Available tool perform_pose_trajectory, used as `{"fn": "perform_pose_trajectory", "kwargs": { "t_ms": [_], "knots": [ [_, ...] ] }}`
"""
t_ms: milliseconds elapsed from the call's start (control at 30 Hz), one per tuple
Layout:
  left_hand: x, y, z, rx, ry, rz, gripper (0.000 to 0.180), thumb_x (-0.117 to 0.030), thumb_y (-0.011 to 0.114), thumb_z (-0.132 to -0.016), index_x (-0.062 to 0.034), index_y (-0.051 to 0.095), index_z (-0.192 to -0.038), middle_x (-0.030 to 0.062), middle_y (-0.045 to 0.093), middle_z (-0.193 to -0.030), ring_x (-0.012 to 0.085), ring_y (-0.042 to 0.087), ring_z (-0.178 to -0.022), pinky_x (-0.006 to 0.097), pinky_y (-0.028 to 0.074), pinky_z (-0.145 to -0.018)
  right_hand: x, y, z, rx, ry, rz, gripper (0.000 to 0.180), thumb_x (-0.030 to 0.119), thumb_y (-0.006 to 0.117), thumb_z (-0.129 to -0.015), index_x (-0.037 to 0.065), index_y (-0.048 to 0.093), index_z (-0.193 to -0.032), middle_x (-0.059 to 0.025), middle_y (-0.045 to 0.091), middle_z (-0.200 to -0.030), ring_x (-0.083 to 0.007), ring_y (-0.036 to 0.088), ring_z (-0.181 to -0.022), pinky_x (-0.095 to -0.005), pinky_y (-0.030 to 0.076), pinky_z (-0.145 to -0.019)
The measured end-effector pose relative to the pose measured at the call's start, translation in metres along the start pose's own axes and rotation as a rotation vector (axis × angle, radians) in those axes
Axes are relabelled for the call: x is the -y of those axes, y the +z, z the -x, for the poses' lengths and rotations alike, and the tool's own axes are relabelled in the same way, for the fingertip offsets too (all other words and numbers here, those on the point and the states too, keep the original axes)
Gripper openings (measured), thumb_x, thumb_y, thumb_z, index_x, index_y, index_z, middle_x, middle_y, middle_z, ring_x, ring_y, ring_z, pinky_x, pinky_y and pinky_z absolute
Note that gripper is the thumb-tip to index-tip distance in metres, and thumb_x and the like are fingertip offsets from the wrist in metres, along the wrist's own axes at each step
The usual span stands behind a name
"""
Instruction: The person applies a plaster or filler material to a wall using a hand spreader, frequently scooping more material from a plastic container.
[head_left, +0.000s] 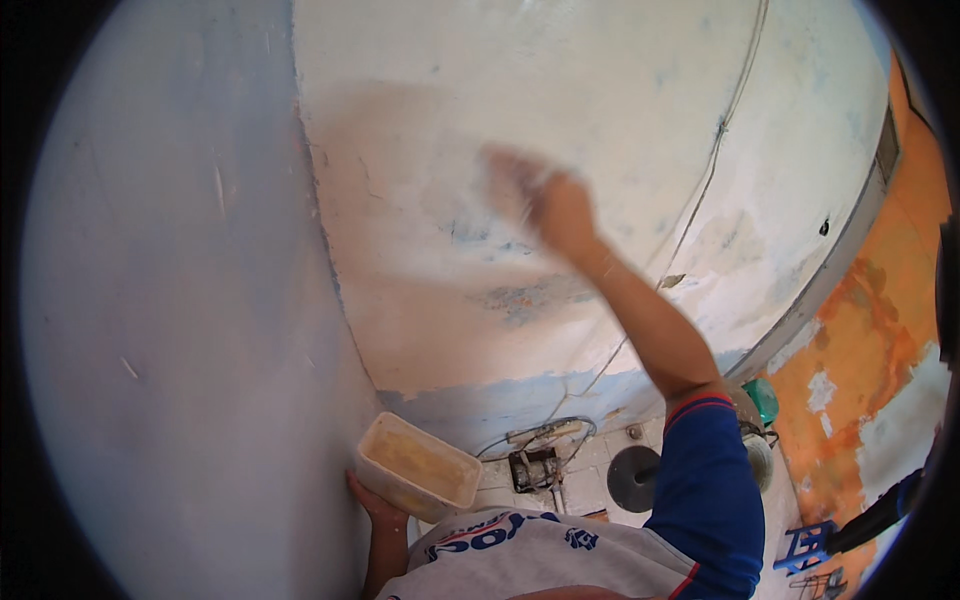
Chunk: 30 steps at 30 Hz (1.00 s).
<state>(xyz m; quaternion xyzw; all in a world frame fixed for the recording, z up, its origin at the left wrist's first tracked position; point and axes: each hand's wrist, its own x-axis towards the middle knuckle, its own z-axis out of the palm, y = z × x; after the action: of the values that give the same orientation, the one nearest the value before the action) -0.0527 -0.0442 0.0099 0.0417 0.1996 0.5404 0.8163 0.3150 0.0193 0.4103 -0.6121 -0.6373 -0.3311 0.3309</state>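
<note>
Two hands show in the head view, where blue lettering (490,535) marks the grey shirt (530,560). An off-white rectangular plastic tub (400,488), its inside stained yellowish, sits in the left hand (377,499), fingers curled against its side, near the lower left corner of the patchy cream wall (590,90). The right hand (553,203) blurs before that wall; I cannot tell its fingers' state.

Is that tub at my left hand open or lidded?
Open: the tub shows no lid, and its yellowish inside is visible.
</note>
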Motion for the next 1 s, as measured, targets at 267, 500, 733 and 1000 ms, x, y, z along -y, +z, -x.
{"fn": "perform_pose_trajectory", "kwargs": {
  "t_ms": [267, 500, 733, 1000],
  "knots": [
    [0.006, -0.016, 0.001, 0.16, 0.017, -0.085, 0.08, -0.071, 0.034, -0.097, -0.0116, 0.047, -0.15, 0.0115, 0.051, -0.15, 0.0354, 0.049, -0.137, 0.051, 0.039, -0.115, -0.052, -0.027, -0.076, -0.333, 0.098, 0.67, 0.03, 0.019, 0.065, -0.091, 0.017, 0.07, -0.12, -0.0103, 0.07, -0.12, -0.0315, 0.069, -0.102, -0.0512, 0.056, -0.074],
    [0.009, -0.014, 0.003, 0.119, -0.025, -0.045, 0.079, -0.071, 0.035, -0.097, -0.0133, 0.047, -0.15, 0.0113, 0.051, -0.15, 0.0352, 0.048, -0.138, 0.053, 0.04, -0.114, 0.018, 0.052, 0.073, 0.478, -0.34, 0.098, 0.051, 0.008, 0.066, -0.083, 0.018, 0.067, -0.133, -0.0132, 0.069, -0.127, -0.0318, 0.067, -0.114, -0.048, 0.054, -0.095],
    [0.012, -0.014, 0.005, 0.061, -0.023, -0.042, 0.077, -0.07, 0.034, -0.098, -0.0132, 0.047, -0.15, 0.0115, 0.052, -0.149, 0.0351, 0.05, -0.136, 0.052, 0.041, -0.113, -0.042, -0.106, -0.113, -0.668, 0.01, 0.164, 0.029, 0.018, 0.057, -0.098, 0.017, 0.07, -0.124, -0.0189, 0.072, -0.088, -0.041, 0.068, -0.074, -0.0502, 0.053, -0.07],
    [0.022, -0.017, -0.002, 0.18, 0.047, -0.207, 0.079, -0.07, 0.035, -0.097, -0.0128, 0.047, -0.15, 0.0119, 0.053, -0.148, 0.0358, 0.051, -0.135, 0.052, 0.041, -0.112, -0.036, 0.042, -0.005, -0.231, -0.443, 0.517, 0.043, 0.025, 0.062, -0.095, 0.02, 0.063, -0.138, -0.0101, 0.062, -0.141, -0.0327, 0.056, -0.132, -0.0504, 0.051, -0.099]
  ]
}}
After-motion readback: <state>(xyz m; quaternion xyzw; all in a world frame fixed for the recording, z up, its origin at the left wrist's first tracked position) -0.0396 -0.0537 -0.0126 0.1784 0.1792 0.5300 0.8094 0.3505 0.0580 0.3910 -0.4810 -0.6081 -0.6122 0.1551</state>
